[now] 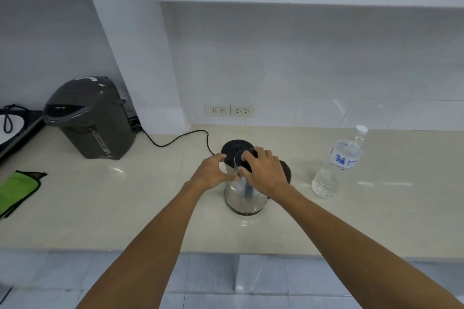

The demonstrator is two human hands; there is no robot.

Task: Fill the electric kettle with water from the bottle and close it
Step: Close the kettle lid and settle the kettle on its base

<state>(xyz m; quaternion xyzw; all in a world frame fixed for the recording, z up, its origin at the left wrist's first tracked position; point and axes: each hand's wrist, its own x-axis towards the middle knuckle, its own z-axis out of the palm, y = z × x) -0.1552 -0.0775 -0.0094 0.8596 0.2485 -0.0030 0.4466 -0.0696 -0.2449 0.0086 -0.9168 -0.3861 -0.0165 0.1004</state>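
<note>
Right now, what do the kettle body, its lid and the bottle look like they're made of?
Kettle body: likely polished steel, since it mirrors its surroundings. Lid: matte black, probably plastic. Bottle: clear thin plastic, contents visible through it, white cap.

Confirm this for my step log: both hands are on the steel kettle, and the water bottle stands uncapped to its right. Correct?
Not quite. The head view shows the water bottle with its white cap on. The rest holds: the left hand and the right hand are both on the steel kettle, and the bottle stands upright to its right on the counter.
</note>
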